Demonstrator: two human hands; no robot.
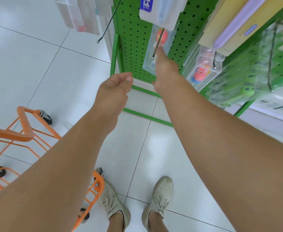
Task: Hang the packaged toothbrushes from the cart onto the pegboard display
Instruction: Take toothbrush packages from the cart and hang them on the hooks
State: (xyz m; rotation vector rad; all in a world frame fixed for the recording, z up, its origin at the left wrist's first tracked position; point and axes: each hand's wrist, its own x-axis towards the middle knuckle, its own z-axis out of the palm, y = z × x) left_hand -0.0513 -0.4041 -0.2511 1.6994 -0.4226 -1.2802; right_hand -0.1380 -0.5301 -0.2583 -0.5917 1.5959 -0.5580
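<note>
We judge the clear plastic toothbrush pack with a red character light, stiff, slippery; our right hand touches it, grip hidden, left hand loosely curled, empty.

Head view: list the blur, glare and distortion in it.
Head view: the right hand is motion-blurred where it reaches the clear toothbrush pack; soft ceiling-light glare sits on the white floor tiles; wide-angle distortion leans the green pegboard and stretches the forearms; the left hand and the orange cart stay sharp.

Bright even light, floor glare, wide-angle warp
</note>
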